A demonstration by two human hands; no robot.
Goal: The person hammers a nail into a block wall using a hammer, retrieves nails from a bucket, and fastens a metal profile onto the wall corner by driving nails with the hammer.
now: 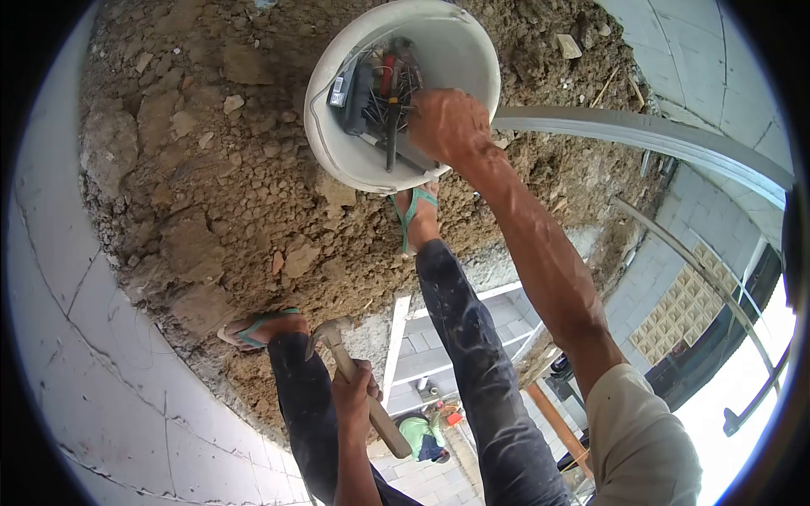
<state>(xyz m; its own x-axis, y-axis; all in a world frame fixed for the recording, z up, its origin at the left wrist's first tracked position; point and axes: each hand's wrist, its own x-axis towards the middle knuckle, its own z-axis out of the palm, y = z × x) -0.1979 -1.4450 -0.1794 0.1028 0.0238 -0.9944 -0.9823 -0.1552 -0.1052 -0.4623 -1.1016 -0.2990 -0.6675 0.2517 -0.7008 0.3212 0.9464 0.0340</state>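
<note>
My left hand [354, 393] is wrapped round the wooden handle of a claw hammer [390, 432], its metal head pointing up beside my lower leg. My right hand [451, 126] reaches over the rim into a white bucket [464, 51], its fingers curled down among the contents. Whatever those fingertips hold is hidden. Inside the bucket lie loose nails [410, 83], a red-handled tool [387, 74], a dark tool with an orange band [392, 135] and a dark box with a barcode label [339, 88].
Rough, stony soil [194, 169] lies under my sandalled feet. A pale block wall [76, 337] runs along the left. A long metal strip [641, 131] extends right from behind the bucket. Far below, a person in green [418, 437] is near a wooden beam [558, 426].
</note>
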